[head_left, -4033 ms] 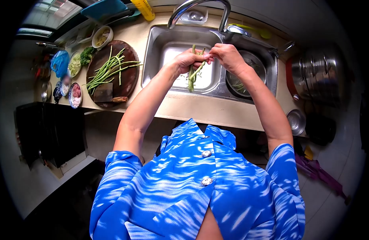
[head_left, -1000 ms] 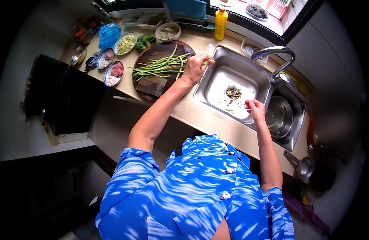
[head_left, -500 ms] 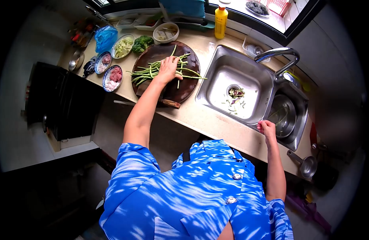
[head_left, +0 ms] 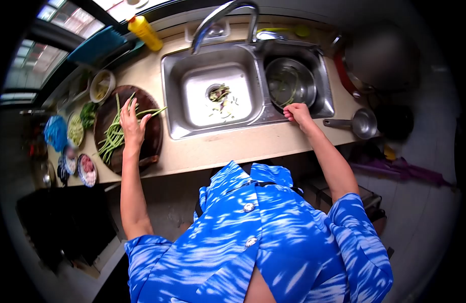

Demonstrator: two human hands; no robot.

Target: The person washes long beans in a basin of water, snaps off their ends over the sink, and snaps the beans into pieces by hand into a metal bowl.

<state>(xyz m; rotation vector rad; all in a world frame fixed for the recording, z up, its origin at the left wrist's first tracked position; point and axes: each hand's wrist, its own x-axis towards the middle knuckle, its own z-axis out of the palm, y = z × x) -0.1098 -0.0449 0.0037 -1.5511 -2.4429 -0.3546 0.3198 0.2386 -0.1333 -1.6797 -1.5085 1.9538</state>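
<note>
Long green beans [head_left: 112, 137] lie in a loose bunch on a round dark wooden chopping board [head_left: 149, 132] at the left. Over the bunch, fingers stretched out and thumb apart, is my left hand [head_left: 133, 125], open; whether it touches the beans is hard to tell. My right hand [head_left: 298, 114] is closed in a pinch at the front rim of the smaller sink basin. From its fingertips a thin long bean [head_left: 295, 91] appears to trail up over the metal bowl [head_left: 304, 81] in that basin.
Green trimmings [head_left: 220, 98] lie around the drain of the larger sink basin [head_left: 192, 108], under a curved tap [head_left: 207, 22]. Plates of meat [head_left: 86, 169], broccoli [head_left: 88, 113] and a white bowl [head_left: 102, 86] line the left. A metal ladle [head_left: 363, 123] rests at the right.
My view has swung right, toward the sink. My left hand has lifted its fingers somewhat from the beans and spread them. The right hand stays closed by the smaller basin.
</note>
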